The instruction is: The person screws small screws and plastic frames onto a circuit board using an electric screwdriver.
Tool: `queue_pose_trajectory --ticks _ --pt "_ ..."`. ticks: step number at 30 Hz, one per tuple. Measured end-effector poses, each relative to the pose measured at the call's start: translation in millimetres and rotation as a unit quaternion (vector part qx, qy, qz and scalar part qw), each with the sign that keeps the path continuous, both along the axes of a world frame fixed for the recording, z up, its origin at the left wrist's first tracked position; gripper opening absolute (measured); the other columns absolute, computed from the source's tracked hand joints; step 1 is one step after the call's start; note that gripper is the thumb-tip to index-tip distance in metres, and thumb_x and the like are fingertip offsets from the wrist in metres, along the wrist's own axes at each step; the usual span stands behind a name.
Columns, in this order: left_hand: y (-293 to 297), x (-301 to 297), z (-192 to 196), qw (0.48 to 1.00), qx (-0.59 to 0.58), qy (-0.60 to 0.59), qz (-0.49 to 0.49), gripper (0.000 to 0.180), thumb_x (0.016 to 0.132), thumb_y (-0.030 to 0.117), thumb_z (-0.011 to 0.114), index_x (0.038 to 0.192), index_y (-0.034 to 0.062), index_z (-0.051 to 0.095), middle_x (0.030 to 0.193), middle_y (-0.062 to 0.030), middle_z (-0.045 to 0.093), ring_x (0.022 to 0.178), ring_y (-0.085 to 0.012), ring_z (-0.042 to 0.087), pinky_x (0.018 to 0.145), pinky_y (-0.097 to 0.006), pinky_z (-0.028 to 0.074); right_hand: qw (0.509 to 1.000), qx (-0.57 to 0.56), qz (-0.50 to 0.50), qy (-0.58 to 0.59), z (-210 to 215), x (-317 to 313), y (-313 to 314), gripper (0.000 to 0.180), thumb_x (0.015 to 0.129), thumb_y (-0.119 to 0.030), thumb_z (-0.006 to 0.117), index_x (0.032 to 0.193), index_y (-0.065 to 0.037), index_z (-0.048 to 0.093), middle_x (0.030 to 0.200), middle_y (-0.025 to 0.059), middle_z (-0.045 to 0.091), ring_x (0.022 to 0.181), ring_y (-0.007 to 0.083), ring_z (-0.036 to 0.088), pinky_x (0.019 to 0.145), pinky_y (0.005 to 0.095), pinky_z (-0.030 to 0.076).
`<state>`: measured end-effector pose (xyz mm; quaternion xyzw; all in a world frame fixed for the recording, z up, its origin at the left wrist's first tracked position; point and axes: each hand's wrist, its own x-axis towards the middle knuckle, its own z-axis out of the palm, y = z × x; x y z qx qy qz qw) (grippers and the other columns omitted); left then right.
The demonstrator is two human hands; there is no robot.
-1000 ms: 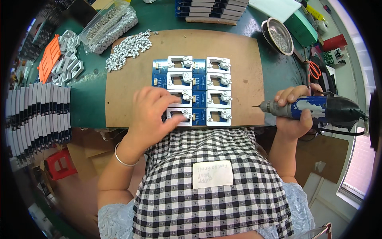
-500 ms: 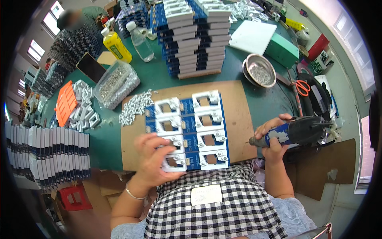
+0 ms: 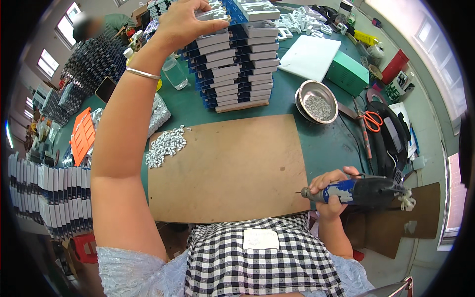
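Observation:
My left hand (image 3: 185, 24) reaches far forward to the top of a tall stack of blue circuit board panels with white plastic frames (image 3: 237, 69). Its thumb lies along a white frame and its fingers bend over the edge of the top circuit board panel (image 3: 232, 11), which runs out of the picture. In my right hand (image 3: 330, 190) is an electric screwdriver (image 3: 363, 191), held sideways with its bit pointing left over the right edge of a brown board (image 3: 232, 173). A heap of small silvery metal parts (image 3: 167, 146) lies on that board's far left corner.
Right of the stack are a metal bowl of small screws (image 3: 318, 105), a white sheet (image 3: 310, 57), a green box (image 3: 348, 73) and orange-handled scissors (image 3: 371, 121). More stacked panels (image 3: 54, 198) stand at the left. Another person (image 3: 111, 24) sits at the far left.
My left hand has gone from the panel on the brown board up to the stack. That panel no longer lies on the brown board. My right hand has lowered slightly with the screwdriver.

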<state>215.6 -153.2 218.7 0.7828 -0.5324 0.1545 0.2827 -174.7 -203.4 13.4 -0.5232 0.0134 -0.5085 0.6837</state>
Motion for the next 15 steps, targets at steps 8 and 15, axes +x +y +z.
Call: queue_pose_trajectory --ticks 8,15 --pt "-5 15 -15 0.996 0.072 -0.047 0.007 0.062 0.070 0.052 0.076 0.104 0.0007 0.069 0.110 -0.0193 0.061 0.106 -0.0331 0.057 0.091 -0.041 0.045 0.998 0.050 -0.007 0.031 1 4 3 0.073 0.077 -0.028 0.076 0.132 -0.015 0.030 0.079 0.0073 0.049 0.064 0.0194 0.052 0.058 0.0345 0.048" --pt "57 -8 -43 0.958 -0.177 -0.215 0.069 0.073 0.069 0.069 0.069 0.120 0.0167 0.065 0.122 -0.0077 0.060 0.119 -0.0285 0.050 0.098 -0.053 0.031 0.997 -0.050 -0.032 0.047 6 2 -2 0.073 0.077 -0.025 0.071 0.132 -0.004 0.028 0.073 0.0087 0.048 0.060 0.0190 0.053 0.059 0.0336 0.050"
